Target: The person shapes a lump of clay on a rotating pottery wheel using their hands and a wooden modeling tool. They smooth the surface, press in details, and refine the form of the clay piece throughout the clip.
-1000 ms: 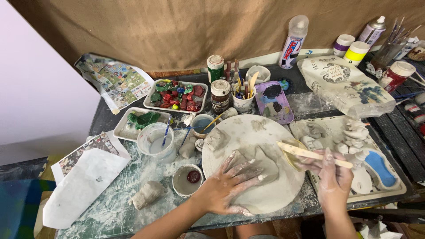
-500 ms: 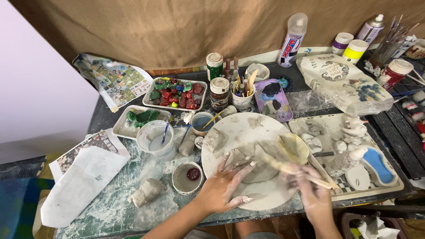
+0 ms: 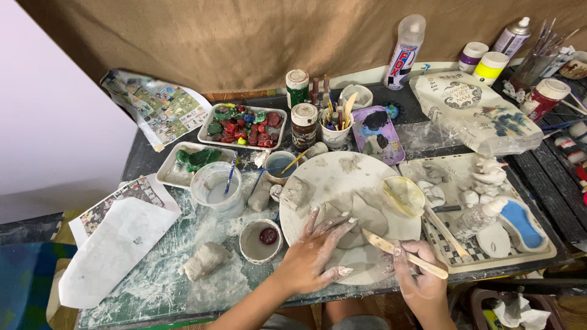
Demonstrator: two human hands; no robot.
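Fingers [image 3: 342,225] of the left hand [image 3: 312,260] are spreading flat on the grey clay [image 3: 351,223] upon the round board [image 3: 342,183], now nearer its front edge; the right hand [image 3: 422,278] is gripping a wooden knife [image 3: 403,253], drawn closer. Farther back, two brown jars [image 3: 302,119] are standing, a white spray can [image 3: 402,52] beyond.

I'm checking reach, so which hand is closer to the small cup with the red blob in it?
Left. The left hand lies on the round board just right of the small cup; the right hand, holding a wooden tool, is farther right, beyond the left.
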